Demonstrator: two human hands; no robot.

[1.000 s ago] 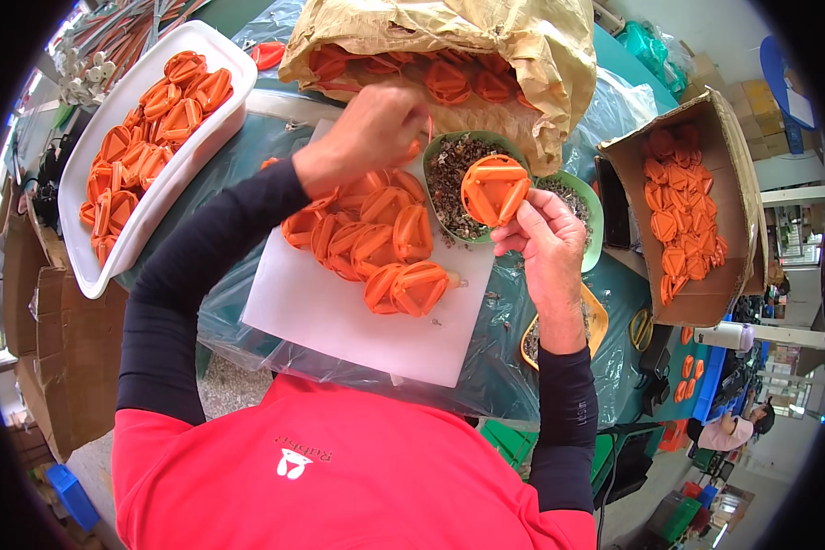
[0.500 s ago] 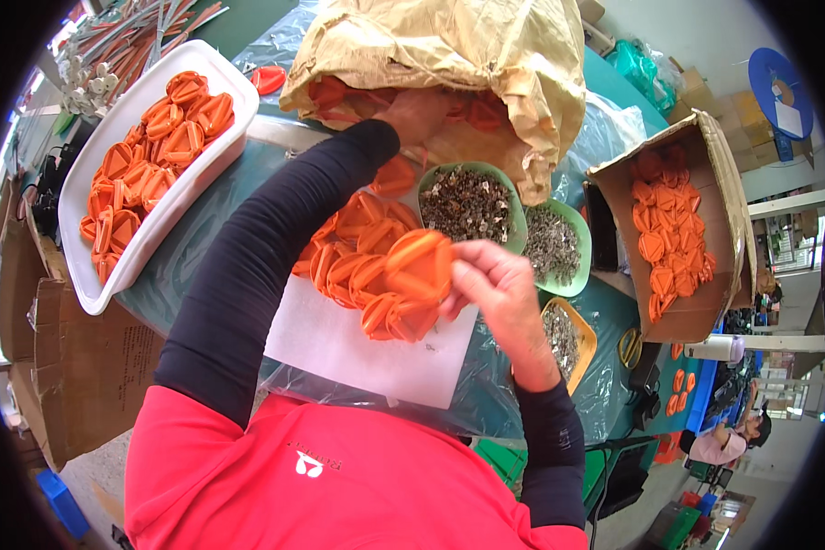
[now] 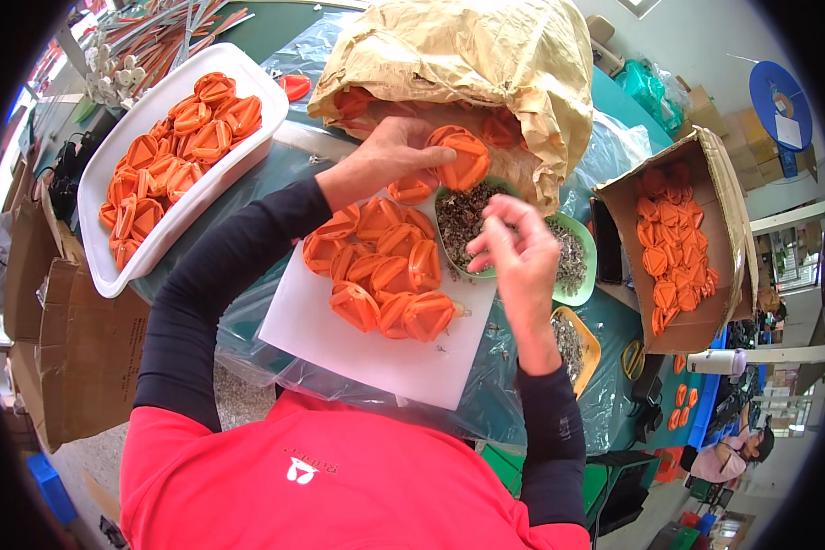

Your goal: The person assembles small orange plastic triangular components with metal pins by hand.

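A: Where were the hands?

B: Left hand (image 3: 385, 160) was reached forward, fingers clamped on an orange disc (image 3: 461, 158), held just above the far rim of the green bowl (image 3: 449, 252). Disc sat tilted, face toward the camera, right at the mouth of the paper bag (image 3: 486, 64).

A: Right?

B: Right hand (image 3: 521, 257) was over the same bowl, fingertips pinched together. Probably on a small metal bit from the bowl, too small to tell. Not touching the disc.

A: Which way between them?

B: Disc lay up and to the left of the right hand, near but apart. Left hand already had it, so the right was the one with the gap to cover.

A: Rest of the bench?

B: Pile of discs (image 3: 380, 275) on the white board (image 3: 367, 357), just left of the bowl. White tray (image 3: 110, 266) of discs far left, cardboard box (image 3: 706, 238) of them right.
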